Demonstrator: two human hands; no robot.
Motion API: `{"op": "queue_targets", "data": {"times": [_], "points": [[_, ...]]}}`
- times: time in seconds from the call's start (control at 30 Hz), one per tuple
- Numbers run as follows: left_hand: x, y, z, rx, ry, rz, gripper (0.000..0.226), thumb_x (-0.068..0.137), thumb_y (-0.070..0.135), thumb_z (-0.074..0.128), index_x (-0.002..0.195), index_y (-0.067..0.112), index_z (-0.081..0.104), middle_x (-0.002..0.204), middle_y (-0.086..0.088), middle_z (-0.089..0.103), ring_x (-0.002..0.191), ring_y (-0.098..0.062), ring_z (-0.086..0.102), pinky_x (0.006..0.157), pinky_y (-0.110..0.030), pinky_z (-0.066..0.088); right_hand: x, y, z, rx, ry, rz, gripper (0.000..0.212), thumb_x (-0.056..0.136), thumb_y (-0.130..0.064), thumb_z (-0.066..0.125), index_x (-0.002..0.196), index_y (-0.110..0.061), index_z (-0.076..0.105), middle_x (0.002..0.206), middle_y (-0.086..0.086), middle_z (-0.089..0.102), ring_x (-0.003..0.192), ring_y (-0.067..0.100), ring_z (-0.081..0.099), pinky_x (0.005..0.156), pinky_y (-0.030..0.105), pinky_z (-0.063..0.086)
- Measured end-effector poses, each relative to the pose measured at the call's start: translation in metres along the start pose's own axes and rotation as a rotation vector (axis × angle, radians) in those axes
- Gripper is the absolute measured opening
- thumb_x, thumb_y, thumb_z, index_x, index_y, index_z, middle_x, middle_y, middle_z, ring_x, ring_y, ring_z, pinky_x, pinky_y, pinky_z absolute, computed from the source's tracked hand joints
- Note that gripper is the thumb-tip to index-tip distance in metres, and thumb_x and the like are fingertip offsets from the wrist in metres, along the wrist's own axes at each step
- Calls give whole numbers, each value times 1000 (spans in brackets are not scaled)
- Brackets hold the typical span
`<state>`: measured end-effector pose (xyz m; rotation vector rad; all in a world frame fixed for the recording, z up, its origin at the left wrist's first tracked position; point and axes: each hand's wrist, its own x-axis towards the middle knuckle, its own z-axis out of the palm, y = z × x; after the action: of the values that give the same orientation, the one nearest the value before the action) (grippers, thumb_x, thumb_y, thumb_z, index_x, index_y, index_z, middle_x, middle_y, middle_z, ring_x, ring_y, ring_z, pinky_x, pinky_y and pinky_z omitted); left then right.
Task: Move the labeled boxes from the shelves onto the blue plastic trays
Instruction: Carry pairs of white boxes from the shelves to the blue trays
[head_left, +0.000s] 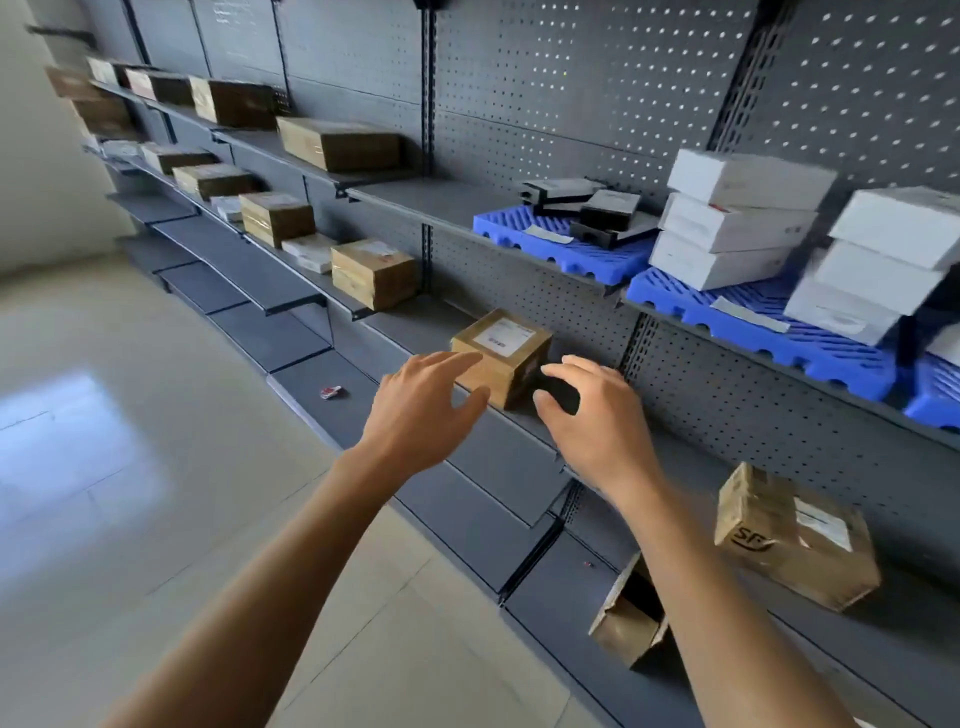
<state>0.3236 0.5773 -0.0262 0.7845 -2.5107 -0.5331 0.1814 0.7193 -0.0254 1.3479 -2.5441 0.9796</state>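
Box (501, 356): brown, labeled, on middle shelf (467, 452), near front edge.
Left hand (421, 410): fingers spread, at box's left face, holding nothing.
Right hand (592, 415): loosely curved beside box's right corner, empty.
Trays (566, 254): blue, upper shelf, partly loaded.
Risk: uneven squeeze could push box sideways or tip it off the edge.

Soft daylight, moderately bright, no hard shadows. Pale glare patch on the floor (78, 431) left of the shelving (519, 467), so light enters from that side. Shelving bows strongly toward the frame edges, wide-angle distortion. White boxes (743, 218) at its upper right smear with motion blur; far boxes look soft.
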Motion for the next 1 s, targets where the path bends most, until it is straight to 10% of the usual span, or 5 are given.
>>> {"op": "queue_targets", "data": {"times": [1.0], "points": [[117, -328, -108, 183, 156, -444, 45, 99, 42, 59, 142, 30, 57, 143, 6, 59, 132, -20, 53, 99, -33, 43, 257, -191, 296, 316, -493, -241, 39, 97, -35, 64, 133, -22, 64, 139, -3, 61, 123, 10, 56, 94, 19, 38]]}}
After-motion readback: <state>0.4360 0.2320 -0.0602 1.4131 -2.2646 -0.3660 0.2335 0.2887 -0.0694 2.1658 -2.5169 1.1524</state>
